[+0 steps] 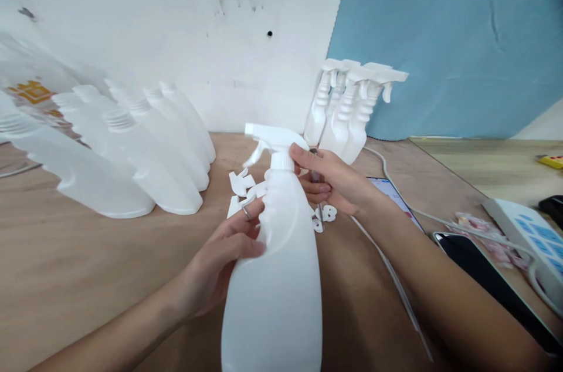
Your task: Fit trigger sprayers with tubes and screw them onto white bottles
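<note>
A white spray bottle (285,278) stands upright in front of me, tilted slightly, with a white trigger sprayer (277,138) on its neck. The nozzle points left. My left hand (231,249), a ring on one finger, is closed around the bottle's grooved grip. At the sprayer's back and collar, my right hand (329,178) is closed, with the thumb against the head. A slim dark and metallic tool (315,175) shows among its fingers; its kind is unclear. Small white plastic parts (240,183) lie behind the bottle, partly hidden by it and my hands.
Several open-necked white bottles (167,166) stand at left, near a clear plastic bag (33,93). Several bottles with sprayers (349,111) stand by the wall. At right are a lit phone (389,191), a dark phone (479,278), a power strip (528,231), cables and small packets (488,237).
</note>
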Demonstrator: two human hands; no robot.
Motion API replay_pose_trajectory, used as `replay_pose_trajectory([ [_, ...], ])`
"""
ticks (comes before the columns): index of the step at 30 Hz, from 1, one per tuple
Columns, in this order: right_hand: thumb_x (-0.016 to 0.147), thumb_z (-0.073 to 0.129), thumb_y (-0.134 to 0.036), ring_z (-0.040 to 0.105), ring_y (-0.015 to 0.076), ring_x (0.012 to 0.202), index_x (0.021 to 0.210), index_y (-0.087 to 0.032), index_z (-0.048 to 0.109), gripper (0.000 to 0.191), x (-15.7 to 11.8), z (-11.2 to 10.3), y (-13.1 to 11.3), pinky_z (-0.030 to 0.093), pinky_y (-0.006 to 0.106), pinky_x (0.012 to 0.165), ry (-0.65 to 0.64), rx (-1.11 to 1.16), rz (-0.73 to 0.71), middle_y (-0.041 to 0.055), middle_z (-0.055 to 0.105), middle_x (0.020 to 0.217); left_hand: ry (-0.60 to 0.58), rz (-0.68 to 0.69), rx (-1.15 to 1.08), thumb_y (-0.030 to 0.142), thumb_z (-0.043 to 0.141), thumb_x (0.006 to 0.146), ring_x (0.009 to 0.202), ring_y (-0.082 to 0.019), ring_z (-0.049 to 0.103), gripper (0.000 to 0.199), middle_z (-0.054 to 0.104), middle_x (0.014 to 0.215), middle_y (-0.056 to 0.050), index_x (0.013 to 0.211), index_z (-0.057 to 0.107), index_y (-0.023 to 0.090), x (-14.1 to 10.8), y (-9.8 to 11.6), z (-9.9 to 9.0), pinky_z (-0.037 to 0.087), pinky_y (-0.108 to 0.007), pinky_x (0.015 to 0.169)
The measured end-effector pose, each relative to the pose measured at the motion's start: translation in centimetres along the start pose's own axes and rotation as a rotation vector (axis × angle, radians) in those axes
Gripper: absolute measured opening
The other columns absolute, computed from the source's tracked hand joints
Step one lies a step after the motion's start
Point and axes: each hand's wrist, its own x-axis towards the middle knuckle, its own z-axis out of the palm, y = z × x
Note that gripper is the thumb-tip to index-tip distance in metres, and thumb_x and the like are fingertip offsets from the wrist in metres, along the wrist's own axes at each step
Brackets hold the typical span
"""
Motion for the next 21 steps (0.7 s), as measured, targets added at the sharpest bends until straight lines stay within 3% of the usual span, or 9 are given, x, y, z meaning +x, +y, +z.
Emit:
replay_pose_trajectory([
  [3, 0.073, 0.081, -0.051, 0.013, 0.004, 0.042, 0.075, -0.019, 0.059, 0.039, -0.2, 0.5, 0.1, 0.013, 0.017, 0.035, -0.093, 0.049, 0.013, -0.012, 0.028, 0.047, -0.083, -0.244, -0.485, 0.025, 0.054, 0.078, 0.065, -0.019, 0.066, 0.053, 0.069, 0.086, -0.007, 0.131, 0.059, 0.025, 0.3, -0.6, 0.2, 0.05, -0.028, 0.053],
  [7, 0.066, 0.088, -0.042, 0.016, 0.0028, 0.043, 0.074, -0.018, 0.059, 0.038, -0.4, 0.9, -0.3, 0.015, 0.016, 0.035, -0.154, 0.071, 0.023, -0.0113, 0.032, 0.051, -0.039, -0.269, -0.612, 0.021, 0.058, 0.076, 0.079, -0.019, 0.068, 0.059, 0.069, 0.109, -0.007, 0.134, 0.054, 0.029, 0.2, -1.7, -0.1, 0.054, -0.028, 0.062],
  [9, 0.066, 0.088, -0.038, 0.017, 0.0027, 0.043, 0.072, -0.017, 0.06, 0.035, -0.3, 1.1, -0.3, 0.014, 0.016, 0.035, -0.11, 0.063, -0.007, -0.0109, 0.033, 0.051, 0.012, -0.235, -0.489, 0.026, 0.058, 0.082, 0.089, -0.023, 0.069, 0.054, 0.068, 0.115, -0.007, 0.135, 0.052, 0.031, 0.0, -1.8, -0.2, 0.056, -0.032, 0.066],
  [12, 0.069, 0.086, -0.037, 0.02, 0.0031, 0.042, 0.071, -0.017, 0.06, 0.032, -0.2, 1.8, 0.1, 0.015, 0.017, 0.034, 0.077, 0.08, -0.09, -0.0095, 0.037, 0.05, 0.134, -0.105, -0.077, 0.044, 0.058, 0.09, 0.112, -0.031, 0.063, 0.05, 0.062, 0.129, -0.009, 0.138, 0.05, 0.031, -0.3, -1.5, -0.1, 0.057, -0.041, 0.081],
  [15, 0.07, 0.084, -0.039, 0.032, 0.0044, 0.043, 0.076, -0.018, 0.062, 0.032, -0.1, 2.6, 0.9, 0.023, 0.017, 0.035, 0.233, 0.121, -0.14, -0.0052, 0.05, 0.058, 0.21, 0.034, 0.39, 0.06, 0.073, 0.076, 0.121, -0.038, 0.055, 0.086, 0.055, 0.138, -0.012, 0.148, 0.038, 0.03, -0.8, -1.3, 0.5, 0.053, -0.052, 0.091],
  [18, 0.07, 0.084, -0.039, 0.039, 0.0058, 0.046, 0.08, -0.018, 0.062, 0.032, -0.1, 2.9, 1.4, 0.028, 0.018, 0.038, 0.212, 0.105, -0.138, -0.0042, 0.05, 0.062, 0.261, 0.099, 0.637, 0.058, 0.084, 0.06, 0.117, -0.041, 0.056, 0.114, 0.053, 0.137, -0.014, 0.154, 0.025, 0.029, -1.2, -1.6, 0.9, 0.052, -0.057, 0.091],
  [21, 0.073, 0.083, -0.036, 0.028, 0.0037, 0.045, 0.077, -0.018, 0.059, 0.031, 0.0, 2.3, 1.5, 0.02, 0.017, 0.039, 0.088, 0.112, -0.132, -0.0077, 0.04, 0.057, 0.184, 0.085, 0.531, 0.054, 0.076, 0.07, 0.118, -0.039, 0.056, 0.102, 0.054, 0.136, -0.013, 0.154, 0.024, 0.028, -1.3, -1.3, 0.2, 0.051, -0.054, 0.095],
])
